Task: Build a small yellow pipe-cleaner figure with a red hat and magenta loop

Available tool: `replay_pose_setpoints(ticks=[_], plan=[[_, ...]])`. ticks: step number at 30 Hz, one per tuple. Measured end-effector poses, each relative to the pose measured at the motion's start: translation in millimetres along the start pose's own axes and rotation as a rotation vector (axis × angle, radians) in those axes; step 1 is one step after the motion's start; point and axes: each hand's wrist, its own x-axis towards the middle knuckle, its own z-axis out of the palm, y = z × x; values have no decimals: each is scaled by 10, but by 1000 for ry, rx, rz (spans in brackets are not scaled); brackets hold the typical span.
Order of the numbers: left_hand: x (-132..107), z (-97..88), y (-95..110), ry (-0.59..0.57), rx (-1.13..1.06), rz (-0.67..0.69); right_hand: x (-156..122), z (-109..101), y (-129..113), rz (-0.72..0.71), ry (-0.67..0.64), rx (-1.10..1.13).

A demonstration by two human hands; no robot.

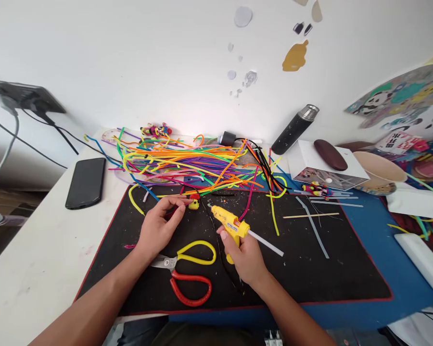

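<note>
Black matte mat (292, 274), red-edged. Left hand (161, 223) pinching small rounded yellow-red piece (194, 203); right hand (249, 259) wrapped round yellow plastic glue gun (224, 217), translucent rod (267, 243) protruding.

The glue gun (228, 222) seems to be of smooth yellow plastic, and its glue stick (267, 244) looks smooth and milky. The scissors (173, 263) have blades (160, 262) of bare metal and handles (191, 302) with a smooth, slightly glossy covering. The pipe cleaners (202, 166) appear matt and fuzzy. The mat (310, 278) is black and matt. The flask (291, 133) is matt and dark, with a shiny metal cap (309, 112).
</note>
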Motion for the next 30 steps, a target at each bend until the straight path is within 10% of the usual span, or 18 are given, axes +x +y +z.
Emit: replay_pose_setpoints(ticks=[17, 23, 30], plan=[[-60, 1, 87, 53, 11, 69, 141, -458, -128, 342, -79, 455], [-48, -104, 205, 114, -29, 139, 225, -545, -105, 298, -149, -15], [254, -653, 444, 590, -415, 223, 258, -773, -196, 44, -114, -825]])
